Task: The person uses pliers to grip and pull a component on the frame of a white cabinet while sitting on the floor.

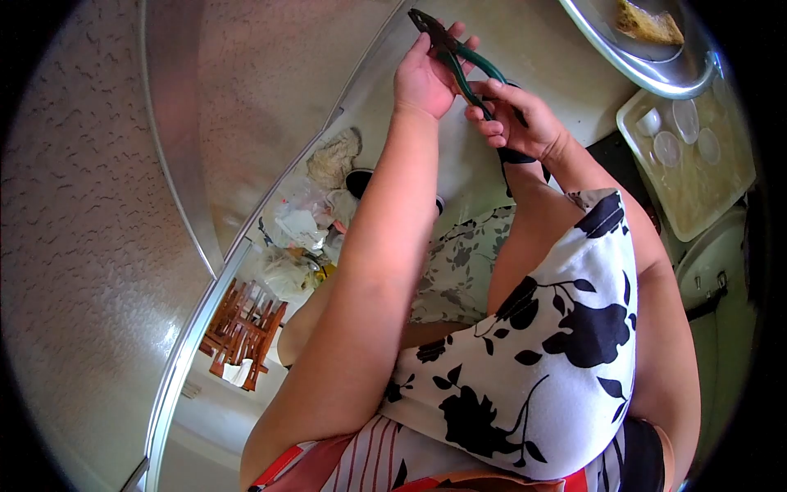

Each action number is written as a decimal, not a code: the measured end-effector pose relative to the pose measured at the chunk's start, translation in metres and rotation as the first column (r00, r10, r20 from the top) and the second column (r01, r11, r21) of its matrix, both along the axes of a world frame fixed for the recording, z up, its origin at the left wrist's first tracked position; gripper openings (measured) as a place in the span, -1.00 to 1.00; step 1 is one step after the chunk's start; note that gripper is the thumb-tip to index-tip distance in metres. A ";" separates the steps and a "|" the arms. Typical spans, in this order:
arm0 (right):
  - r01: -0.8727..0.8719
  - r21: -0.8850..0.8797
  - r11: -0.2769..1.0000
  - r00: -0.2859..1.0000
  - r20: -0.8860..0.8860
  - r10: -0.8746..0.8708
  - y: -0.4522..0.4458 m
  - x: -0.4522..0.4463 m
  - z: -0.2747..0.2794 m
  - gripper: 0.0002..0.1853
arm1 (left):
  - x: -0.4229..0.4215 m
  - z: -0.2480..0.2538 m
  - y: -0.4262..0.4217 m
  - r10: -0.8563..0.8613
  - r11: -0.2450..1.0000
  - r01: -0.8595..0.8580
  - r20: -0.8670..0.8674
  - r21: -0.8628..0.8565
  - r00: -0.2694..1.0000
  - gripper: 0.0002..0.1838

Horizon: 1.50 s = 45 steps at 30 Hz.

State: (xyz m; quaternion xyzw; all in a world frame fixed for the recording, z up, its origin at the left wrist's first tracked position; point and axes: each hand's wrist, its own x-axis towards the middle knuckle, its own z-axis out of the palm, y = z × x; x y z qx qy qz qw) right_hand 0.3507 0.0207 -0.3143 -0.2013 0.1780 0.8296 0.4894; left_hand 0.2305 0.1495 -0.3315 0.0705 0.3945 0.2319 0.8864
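Note:
A pair of pliers (458, 62) with dark jaws and green handles is held up near the top of the head view, jaws pointing to the upper left. My left hand (426, 79) supports it around the pivot, thumb near the jaws and fingers loosely curled behind. Lower down, my right hand (529, 121) grips the handles, which stand slightly apart, and its palm hides their ends. Nothing shows between the jaws.
At upper right, a round metal dish (684, 78) holds a browned piece of food (649, 23). Below it is a pale tray (684, 193) with several small clear round pieces. Plastic bags (299, 225), a crumpled cloth (334, 157) and a wooden rack-like piece (243, 328) lie left of my arm.

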 end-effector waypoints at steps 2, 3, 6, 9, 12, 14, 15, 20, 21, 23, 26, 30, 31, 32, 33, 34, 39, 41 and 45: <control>0.075 0.041 0.996 0.971 -0.232 -0.064 -0.001 -0.002 -0.003 -0.56 | -0.001 0.000 0.000 -0.023 1.000 0.023 0.041 -0.003 0.999 -0.59; 0.116 0.056 0.992 0.935 -0.343 -0.090 -0.001 -0.002 -0.005 -0.54 | -0.002 -0.001 -0.001 -0.023 1.000 0.023 0.052 -0.005 0.998 -0.59; 0.103 0.125 0.987 0.970 -0.234 -0.071 0.004 -0.001 -0.006 -0.50 | 0.000 -0.004 -0.001 -0.013 0.999 0.014 -0.008 0.034 1.000 -0.61; -0.017 0.084 0.996 0.999 0.030 0.014 0.007 0.007 0.004 -0.44 | 0.003 -0.006 -0.002 0.020 0.999 -0.018 -0.062 0.035 0.998 -0.64; -0.222 -0.057 0.973 0.743 0.637 0.207 0.009 0.018 0.001 -0.39 | 0.009 -0.007 -0.002 0.073 0.997 -0.071 -0.115 0.018 0.991 -0.68; -0.320 -0.067 0.945 0.327 0.928 0.176 0.008 0.019 0.006 -0.29 | 0.013 -0.008 -0.004 0.091 0.995 -0.081 -0.166 0.064 0.982 -0.71; -0.415 -0.104 0.904 0.035 0.991 0.130 0.011 0.018 0.018 -0.26 | 0.015 -0.010 -0.006 0.090 0.991 -0.069 -0.195 0.111 0.977 -0.73; -0.395 -0.397 0.828 -0.471 0.861 0.189 0.017 -0.007 0.019 -0.29 | 0.032 -0.003 -0.015 0.207 0.978 -0.193 -0.328 0.073 0.922 -0.80; -0.379 -0.337 0.862 -0.413 0.895 0.168 0.013 -0.006 0.015 -0.32 | 0.034 -0.003 -0.017 0.177 0.983 -0.156 -0.305 0.093 0.936 -0.80; -0.337 -0.210 0.918 -0.292 0.950 0.110 0.004 -0.004 0.006 -0.39 | 0.034 -0.003 -0.018 0.115 0.993 -0.104 -0.261 0.057 0.959 -0.79; -0.276 -0.090 0.957 -0.224 0.974 0.027 -0.009 0.002 -0.012 -0.45 | 0.030 -0.005 -0.018 0.049 0.999 -0.048 -0.247 0.011 0.968 -0.76; -0.405 -0.356 0.842 -0.242 0.930 0.277 0.008 0.012 0.020 -0.49 | 0.023 -0.002 -0.020 0.053 0.998 -0.060 -0.304 -0.014 0.951 -0.73; -0.420 -0.338 0.842 -0.248 0.936 0.251 0.008 0.012 0.018 -0.50 | 0.020 -0.004 -0.020 0.049 0.999 -0.054 -0.277 -0.009 0.960 -0.72; -0.437 -0.318 0.842 -0.253 0.941 0.224 0.007 0.011 0.013 -0.51 | 0.018 -0.007 -0.019 0.045 0.999 -0.046 -0.244 0.001 0.969 -0.71; -0.456 -0.297 0.839 -0.256 0.947 0.196 0.006 0.008 0.007 -0.52 | 0.016 -0.009 -0.017 0.042 0.999 -0.041 -0.213 0.011 0.976 -0.70; -0.420 -0.213 0.882 -0.277 0.956 0.099 0.003 0.005 -0.001 -0.53 | 0.014 -0.009 -0.016 0.040 0.999 -0.037 -0.186 0.022 0.982 -0.69; -0.356 -0.148 0.923 -0.382 0.924 0.001 0.001 -0.001 -0.009 -0.51 | 0.010 -0.010 -0.013 0.032 0.998 -0.024 -0.158 0.055 0.987 -0.67; -0.349 -0.194 0.917 -0.413 0.910 0.036 0.004 -0.001 0.000 -0.50 | 0.011 -0.009 -0.013 0.036 0.998 -0.028 -0.139 0.060 0.990 -0.66; -0.340 -0.235 0.911 -0.488 0.872 0.043 0.009 -0.005 0.006 -0.50 | 0.012 -0.011 -0.007 0.022 0.998 -0.015 -0.127 0.055 0.992 -0.64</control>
